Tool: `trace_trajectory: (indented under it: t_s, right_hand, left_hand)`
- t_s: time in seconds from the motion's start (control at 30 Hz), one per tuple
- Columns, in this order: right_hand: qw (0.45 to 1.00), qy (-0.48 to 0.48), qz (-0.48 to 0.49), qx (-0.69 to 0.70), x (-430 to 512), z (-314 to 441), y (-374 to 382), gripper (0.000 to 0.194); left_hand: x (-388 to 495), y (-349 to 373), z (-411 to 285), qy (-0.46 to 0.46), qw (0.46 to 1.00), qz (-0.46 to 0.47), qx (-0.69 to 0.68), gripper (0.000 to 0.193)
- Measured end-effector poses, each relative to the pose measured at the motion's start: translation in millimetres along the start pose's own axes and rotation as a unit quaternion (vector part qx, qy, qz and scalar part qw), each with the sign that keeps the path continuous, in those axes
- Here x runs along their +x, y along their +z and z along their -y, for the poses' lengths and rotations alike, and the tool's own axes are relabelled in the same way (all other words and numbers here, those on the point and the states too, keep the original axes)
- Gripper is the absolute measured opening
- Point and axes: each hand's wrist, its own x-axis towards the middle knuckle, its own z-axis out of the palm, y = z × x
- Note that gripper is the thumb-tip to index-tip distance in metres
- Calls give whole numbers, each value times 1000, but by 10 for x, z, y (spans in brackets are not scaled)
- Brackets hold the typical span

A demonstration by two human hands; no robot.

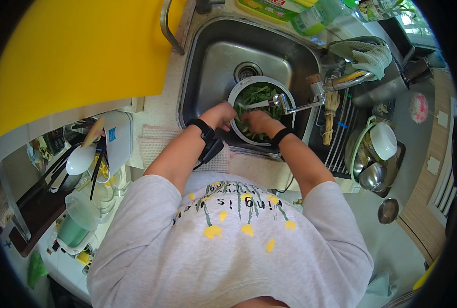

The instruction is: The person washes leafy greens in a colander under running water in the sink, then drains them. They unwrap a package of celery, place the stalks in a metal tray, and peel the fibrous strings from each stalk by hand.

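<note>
A round white-rimmed basin [237,86] stands in the near part of a stainless steel sink [217,57], with leafy greens [261,94] inside. A stream of water runs into it from the swivel spout of the chrome faucet [317,86]. My left hand [225,114] is at the basin's left rim, fingers bent; whether it holds a leaf is hidden. My right hand [258,121] reaches into the basin among the greens, its fingertips partly hidden, so its hold on them cannot be told. Both wrists wear black bands.
A folded checked cloth [159,144] lies on the counter left of my arms. Right of the sink are a wire rack [340,142], a bundled brush [330,115] and a basket with bowls [383,141]. Bottles [315,17] stand behind the sink. A yellow panel [89,50] is at the left.
</note>
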Motion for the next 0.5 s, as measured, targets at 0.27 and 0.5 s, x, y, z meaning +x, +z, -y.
trace_trajectory:
  t_s: [0.27,0.5]
  right_hand:
    - [974,24,-81,209,-635,-265,-609,35]
    - [942,22,-271,196,-389,-448,-359,71]
  left_hand:
    - [394,-145,75,31,991,-132,16,33]
    - [346,-376,-62,171,898,-390,109,30]
